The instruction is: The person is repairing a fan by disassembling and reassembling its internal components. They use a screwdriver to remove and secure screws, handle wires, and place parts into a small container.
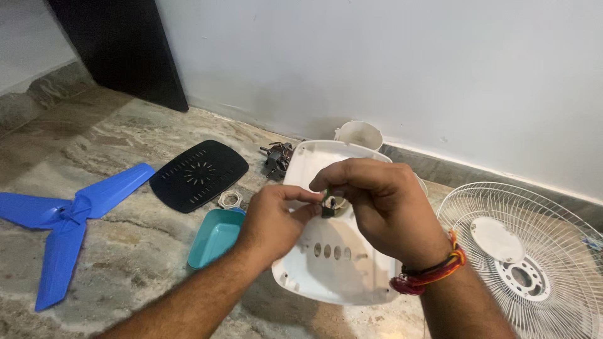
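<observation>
Keep left hand [271, 221] and right hand [377, 199] fingers [306, 196] pinched shut on small black part [328, 208], steady just above white fan housing [326, 263] directly beneath, teal tray [215, 237] left.

My one head camera looked down and forward, close over my hands [326, 213], across the floor [125, 263] toward the wall [377, 63].

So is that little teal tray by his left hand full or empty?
Empty, as far as shows: the teal tray has a bare inside, though the left hand covers one corner.
</observation>
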